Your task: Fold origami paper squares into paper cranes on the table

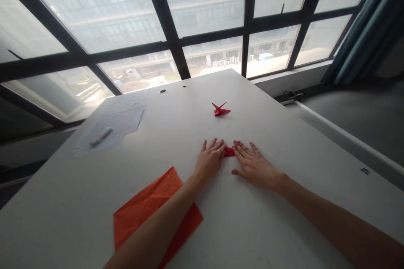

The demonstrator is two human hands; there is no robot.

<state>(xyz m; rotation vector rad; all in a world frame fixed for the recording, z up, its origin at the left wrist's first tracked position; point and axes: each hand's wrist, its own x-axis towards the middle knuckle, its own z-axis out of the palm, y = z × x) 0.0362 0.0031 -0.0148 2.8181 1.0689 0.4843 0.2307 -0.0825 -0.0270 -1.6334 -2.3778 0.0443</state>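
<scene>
- The left hand (210, 160) lies flat and palm down on the white table (176, 134), its fingers spread and pointing up the frame and slightly to the right. It shows no pinch.
- The right hand (255, 166) also lies flat and palm down, with its fingers spread and angled up and to the left, and its thumb out to the lower left. It shows no pinch either.
- The two hands are apart at the wrists, while their fingertips converge near the middle of the frame.
- A small folded piece of red paper (229, 151) lies on the table between the fingertips. Its long axis runs nearly across the frame, dipping slightly to the right.
- The right hand is the nearer: its fingertips appear to lie on or over the piece's right end. The left fingertips sit just beside its left end, and whether they touch it cannot be told.
- A red origami crane (220, 109) stands beyond the hands, well apart from them, toward the table's far end.
- A large orange paper sheet (151, 214) with fold creases lies at the lower left, with the left forearm (154, 227) crossing over it.
- Loose printed papers (110, 124) and a marker (101, 136) lie at the upper left of the table.
- Large dark-framed windows (202, 17) fill the top of the frame, with a blue curtain (362, 25) at the upper right.
</scene>
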